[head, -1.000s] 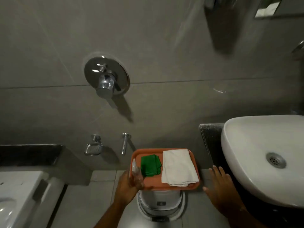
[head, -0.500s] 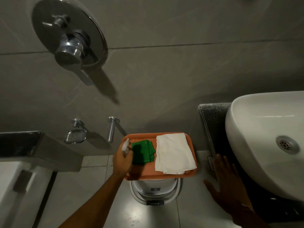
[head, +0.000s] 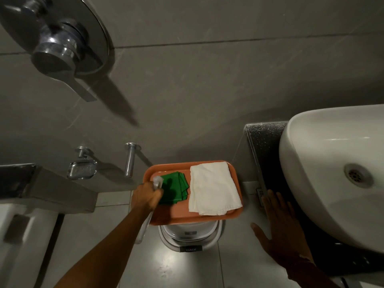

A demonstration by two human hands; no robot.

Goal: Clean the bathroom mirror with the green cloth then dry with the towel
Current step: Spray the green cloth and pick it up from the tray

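An orange tray [head: 207, 219] rests on a white pedal bin [head: 190, 235] below me. On it lie a folded green cloth [head: 176, 187] at the left and a folded white towel [head: 213, 189] at the right. My left hand [head: 145, 197] is at the tray's left edge, closed around a clear spray bottle [head: 158, 181] whose top sticks up beside the green cloth. My right hand [head: 278, 229] hovers flat with fingers spread, right of the tray, beside the dark counter [head: 264, 138]. The mirror is out of view.
A white basin [head: 324, 163] sits on the counter at the right. On the grey tiled wall are a chrome mixer valve [head: 60, 44], a soap dish [head: 82, 168] and a spout [head: 129, 160]. A toilet cistern [head: 22, 229] stands at the left.
The view has dropped closer to the tray. My left hand with the spray bottle has stayed at the tray's left edge by the green cloth. My right hand stays spread near the counter.
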